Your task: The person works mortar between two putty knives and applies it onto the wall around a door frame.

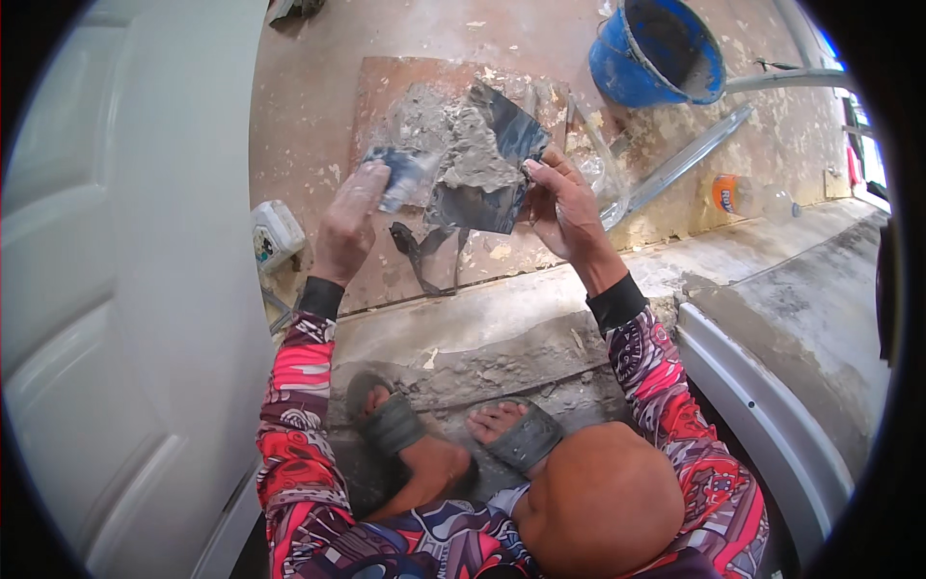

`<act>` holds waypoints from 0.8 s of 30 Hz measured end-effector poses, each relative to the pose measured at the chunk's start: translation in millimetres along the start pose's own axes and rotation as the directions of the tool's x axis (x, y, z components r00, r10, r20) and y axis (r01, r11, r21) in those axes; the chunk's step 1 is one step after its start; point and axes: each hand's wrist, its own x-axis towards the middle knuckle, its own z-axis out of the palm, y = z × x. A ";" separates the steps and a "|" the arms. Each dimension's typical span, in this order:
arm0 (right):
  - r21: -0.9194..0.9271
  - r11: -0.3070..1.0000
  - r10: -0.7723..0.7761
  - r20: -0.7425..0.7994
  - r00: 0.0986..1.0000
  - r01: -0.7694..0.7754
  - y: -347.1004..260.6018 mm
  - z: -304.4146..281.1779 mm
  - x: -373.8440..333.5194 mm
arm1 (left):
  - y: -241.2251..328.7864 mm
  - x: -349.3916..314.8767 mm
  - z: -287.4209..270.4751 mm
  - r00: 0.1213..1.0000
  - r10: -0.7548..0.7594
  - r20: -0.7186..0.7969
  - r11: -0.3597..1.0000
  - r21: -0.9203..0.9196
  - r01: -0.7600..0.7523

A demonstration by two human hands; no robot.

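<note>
Head view shows a dark sheet (473,209) reaching leftward from the right hand (567,203), with a thick heap of grey mortar (477,154) across its middle; the right hand is closed in a pinch on the sheet's near-right edge, thumb on top and fingers mostly hidden; the left hand (349,217) is curled around the near end of a small dark plate (400,179), blurred, just left of the mortar.

The sheet looks thin and fairly stiff, likely light by itself but weighed down by its load; the mortar looks soft and pasty, apt to slide if the sheet tilts; a firm hold by the bare edge, thumb above and fingers spread beneath, seems best; the small plate looks light, with smooth faces that could turn slippery when wet.

Beyond both hands lies a reddish board (381,77) bearing more grey mortar; beyond the right hand and to its right stands a blue bucket (617,68), grey residue coating its inside, its depth unclear; farther right of that hand lies a clear bottle (738,196) with an orange label, its contents uncertain; left of the left hand sits a white container (278,234), its contents hidden.
</note>
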 end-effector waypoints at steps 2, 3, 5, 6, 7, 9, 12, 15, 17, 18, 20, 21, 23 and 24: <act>-0.022 1.000 0.020 -0.008 1.000 -0.020 -2.2 -6.2 3.5 | -4.0 -14.8 6.1 0.943 -0.287 -0.166 0.953 -0.150 0.263; -0.094 0.996 0.006 -0.014 1.000 -0.007 -5.1 -12.9 5.5 | -3.0 -15.8 2.4 0.943 -0.288 -0.167 0.952 -0.153 0.264; -0.182 0.983 -0.009 -0.046 0.999 0.001 -7.7 -22.5 5.7 | -3.8 -17.6 -7.0 0.624 -0.765 0.158 0.439 -0.581 0.685; -0.184 0.983 -0.009 -0.046 0.999 0.000 -8.4 -23.1 5.2 | 1.3 -8.1 -13.4 0.623 -0.766 0.157 0.437 -0.584 0.684; -0.166 0.986 -0.015 -0.075 0.997 0.002 -7.7 -23.7 4.0 | 9.7 6.0 -21.2 0.590 -0.783 0.200 0.192 -0.823 0.534; -0.148 0.989 -0.021 -0.100 0.995 0.006 -3.5 -22.6 2.9 | 14.7 15.6 -21.1 0.459 -0.834 0.305 -0.202 -0.944 0.260; -0.087 0.995 0.046 -0.059 0.997 -0.051 9.0 -11.4 4.9 | 16.4 20.1 -21.2 0.724 -0.459 0.515 -0.456 -0.836 0.306; -0.095 0.989 0.119 0.066 0.991 -0.112 19.5 -2.9 8.7 | 36.9 35.2 -4.3 0.626 -0.439 0.645 -0.547 -0.745 0.383; -0.100 0.992 0.087 0.045 0.995 -0.082 24.1 -5.0 11.0 | 37.3 37.6 7.5 0.621 -0.363 0.695 -0.603 -0.683 0.412; -0.100 0.993 0.060 0.027 0.998 -0.057 24.4 -0.5 11.8 | 38.5 40.0 9.5 0.621 -0.364 0.694 -0.602 -0.684 0.412; -0.124 0.991 0.044 0.021 0.999 -0.041 20.2 5.9 6.3 | 40.9 45.4 14.9 0.589 -0.418 0.691 -0.618 -0.692 0.373; -0.150 0.988 0.028 0.013 1.000 -0.026 17.7 9.3 2.4 | 41.0 47.1 20.1 0.590 -0.417 0.691 -0.620 -0.691 0.371; -0.187 0.982 0.011 0.026 1.000 -0.006 18.1 5.0 -1.6 | 37.3 47.6 36.0 0.579 -0.470 0.666 -0.588 -0.725 0.357; -0.215 0.976 -0.007 0.046 0.999 0.017 17.2 4.3 -3.6 | 28.1 44.4 41.7 0.579 -0.473 0.664 -0.586 -0.728 0.356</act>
